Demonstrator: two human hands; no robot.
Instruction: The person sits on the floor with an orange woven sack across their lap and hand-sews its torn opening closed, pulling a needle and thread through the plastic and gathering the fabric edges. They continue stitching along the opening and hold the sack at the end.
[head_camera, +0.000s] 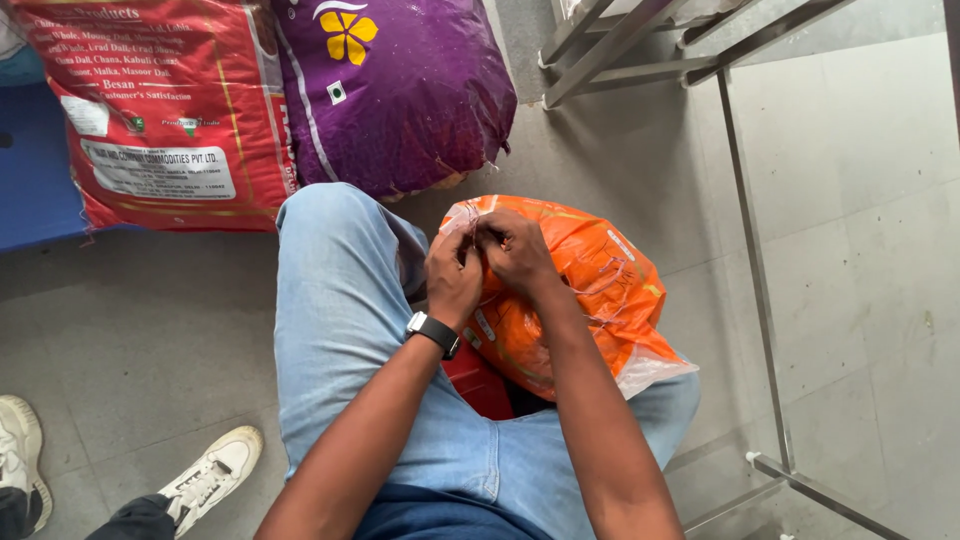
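An orange plastic sack (590, 300) with a clear film edge rests between the person's knees, against blue jeans (340, 320), above a grey tiled floor (140, 330). Both hands meet at the sack's top left corner: the left hand (452, 275), with a black wristwatch (434, 332), and the right hand (515, 250) each pinch the bunched plastic with curled fingers. Behind lie a red printed sack (170, 110) and a purple sack (400, 95). Metal table legs (760, 300) stand to the right. Another person's white shoes (215, 472) show at bottom left.
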